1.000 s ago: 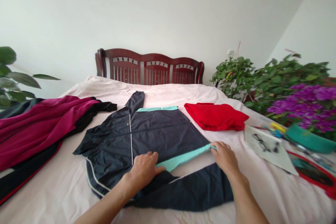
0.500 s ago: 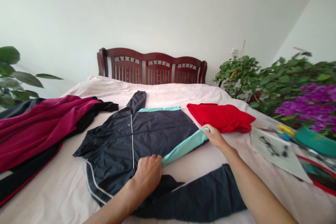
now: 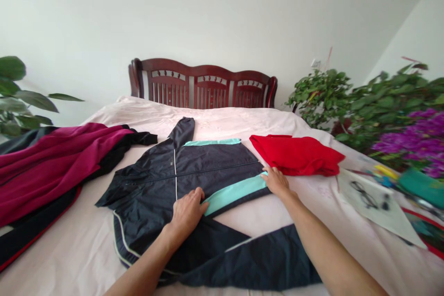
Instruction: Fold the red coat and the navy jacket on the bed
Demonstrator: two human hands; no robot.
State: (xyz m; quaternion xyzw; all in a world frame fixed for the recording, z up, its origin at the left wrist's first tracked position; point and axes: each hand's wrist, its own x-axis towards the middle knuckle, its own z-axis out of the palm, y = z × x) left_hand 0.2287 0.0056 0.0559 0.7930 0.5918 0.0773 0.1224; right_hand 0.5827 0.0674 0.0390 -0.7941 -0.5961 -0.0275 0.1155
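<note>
The navy zip jacket point(image 3: 215, 162) lies spread on the bed point(image 3: 253, 215), hood toward the headboard point(image 3: 203, 85), with a mint-lined band point(image 3: 236, 196) turned up across its middle. The left hand point(image 3: 187, 212) rests on the jacket beside that band, fingers point(image 3: 196, 201) spread flat. The right hand point(image 3: 275, 181) sits at the band's far corner, fingers pressed together; whether they pinch the edge is hard to tell from this view. The slick-looking shell seems the likely trouble: a hand lifted too soon could let the band slide back, and a drag could wrinkle it or nudge the red garment point(image 3: 296, 155) just beside it. The pale sheet also carries a crimson-and-black garment point(image 3: 45, 166) and a sheet of paper point(image 3: 373, 203) with eyeglasses point(image 3: 360, 194) on it, while leafy potted plants point(image 3: 321, 97) stand to the right.
</note>
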